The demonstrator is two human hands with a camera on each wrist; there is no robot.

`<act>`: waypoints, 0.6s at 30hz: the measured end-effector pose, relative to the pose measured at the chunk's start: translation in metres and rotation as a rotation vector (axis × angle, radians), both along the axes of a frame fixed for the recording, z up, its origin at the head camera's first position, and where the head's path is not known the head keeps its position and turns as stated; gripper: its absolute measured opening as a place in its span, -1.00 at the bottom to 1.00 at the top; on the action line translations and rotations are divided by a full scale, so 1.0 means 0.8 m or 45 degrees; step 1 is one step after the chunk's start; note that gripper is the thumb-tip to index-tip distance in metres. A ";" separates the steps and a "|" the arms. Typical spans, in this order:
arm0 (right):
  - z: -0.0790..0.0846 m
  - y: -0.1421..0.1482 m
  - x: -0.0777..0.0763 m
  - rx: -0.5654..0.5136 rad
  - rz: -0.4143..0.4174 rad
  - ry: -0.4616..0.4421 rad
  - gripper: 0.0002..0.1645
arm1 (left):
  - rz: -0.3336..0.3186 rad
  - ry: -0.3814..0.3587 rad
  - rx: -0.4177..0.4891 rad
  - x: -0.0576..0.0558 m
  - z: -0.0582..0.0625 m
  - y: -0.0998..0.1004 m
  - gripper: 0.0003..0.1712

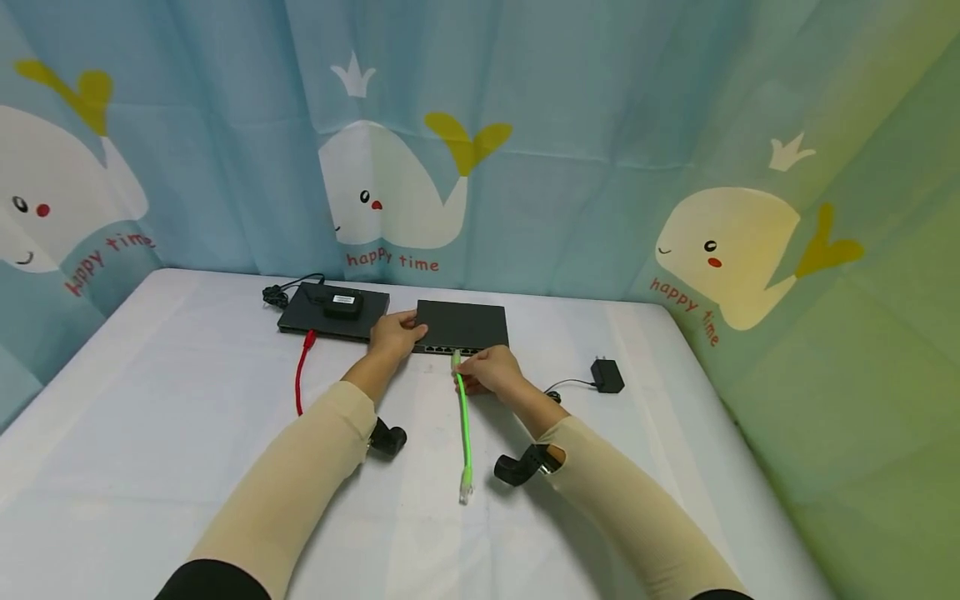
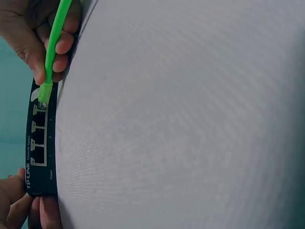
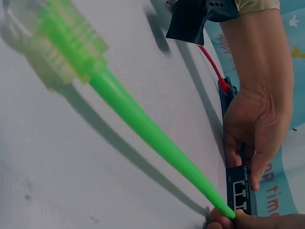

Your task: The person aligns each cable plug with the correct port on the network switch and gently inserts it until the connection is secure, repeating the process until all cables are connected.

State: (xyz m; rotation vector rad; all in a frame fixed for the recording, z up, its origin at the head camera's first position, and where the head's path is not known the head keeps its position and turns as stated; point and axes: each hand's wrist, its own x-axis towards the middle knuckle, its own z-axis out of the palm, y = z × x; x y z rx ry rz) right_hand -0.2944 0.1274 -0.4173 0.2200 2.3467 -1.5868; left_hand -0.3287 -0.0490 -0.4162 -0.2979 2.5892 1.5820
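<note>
A black TP-LINK Ethernet switch [image 1: 461,321] lies at the back of the white table, its row of ports facing the front. My left hand [image 1: 396,336] grips its left end, with thumb and fingers on opposite faces in the right wrist view. My right hand [image 1: 491,370] pinches a bright green network cable [image 1: 466,425] just behind its plug. In the left wrist view that green plug [image 2: 44,93] is right at one of the ports, beside several empty ones. The cable's other end, a clear plug [image 1: 466,493], points toward the front and looms large in the right wrist view.
Left of the switch lies another flat black device [image 1: 300,312] with a black power adapter [image 1: 343,304] on top. A red cable [image 1: 299,375] runs from its front. To the right is a second adapter [image 1: 607,376] with a thin cord. A whale-print curtain [image 1: 562,208] hangs behind.
</note>
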 end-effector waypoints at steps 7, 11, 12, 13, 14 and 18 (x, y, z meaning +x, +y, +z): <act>0.001 0.003 0.001 0.003 -0.012 -0.008 -0.82 | 0.007 -0.003 -0.014 -0.002 0.000 0.004 -0.46; 0.004 0.003 0.004 0.005 -0.005 -0.001 -0.84 | 0.011 0.000 -0.009 -0.002 0.001 0.005 -0.47; 0.004 0.002 0.004 0.010 -0.005 0.001 -0.84 | 0.012 0.001 -0.007 -0.002 0.001 0.005 -0.47; 0.005 0.002 0.005 0.008 -0.005 -0.003 -0.84 | 0.010 0.001 -0.009 -0.002 0.001 0.005 -0.47; 0.004 0.002 0.005 0.009 -0.008 -0.006 -0.84 | 0.008 0.001 -0.011 -0.002 0.001 0.004 -0.47; 0.001 0.003 0.003 0.004 -0.012 -0.023 -0.80 | 0.005 -0.004 -0.013 -0.003 0.000 0.003 -0.47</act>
